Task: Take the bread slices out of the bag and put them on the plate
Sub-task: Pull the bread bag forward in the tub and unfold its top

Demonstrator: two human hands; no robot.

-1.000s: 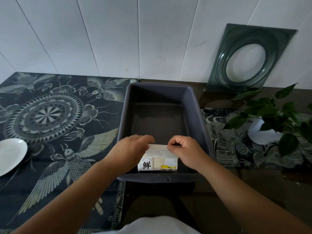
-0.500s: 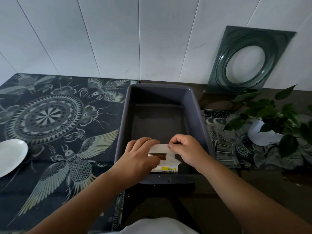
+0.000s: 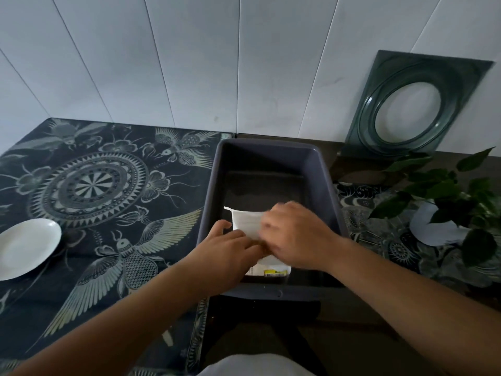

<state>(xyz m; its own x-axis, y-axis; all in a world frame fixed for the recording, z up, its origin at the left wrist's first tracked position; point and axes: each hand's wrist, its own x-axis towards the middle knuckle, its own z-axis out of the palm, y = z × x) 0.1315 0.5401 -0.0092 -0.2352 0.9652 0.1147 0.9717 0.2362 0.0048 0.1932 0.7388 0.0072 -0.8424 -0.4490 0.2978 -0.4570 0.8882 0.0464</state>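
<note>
No bread slice shows outside the bread bag [image 3: 248, 222], and the white plate [image 3: 25, 246] at the far left of the patterned cloth [image 3: 89, 185] is bare, so the task looks to be at its opening step: getting the bag open. The bag lies at the near end of the dark plastic bin [image 3: 324, 172], its white flap turned up toward the far wall. Both hands work at its mouth. The left hand [image 3: 226, 249] presses on the bag's near left side with fingers curled; whether it pinches the film I cannot tell. The right hand [image 3: 295, 234] lies over the flap, apparently gripping it, though motion blur hides the fingertips. All slices are left to move, and the plate sits well apart from the bin. The hands cover the bag's opening, so the bread cannot be made out.
</note>
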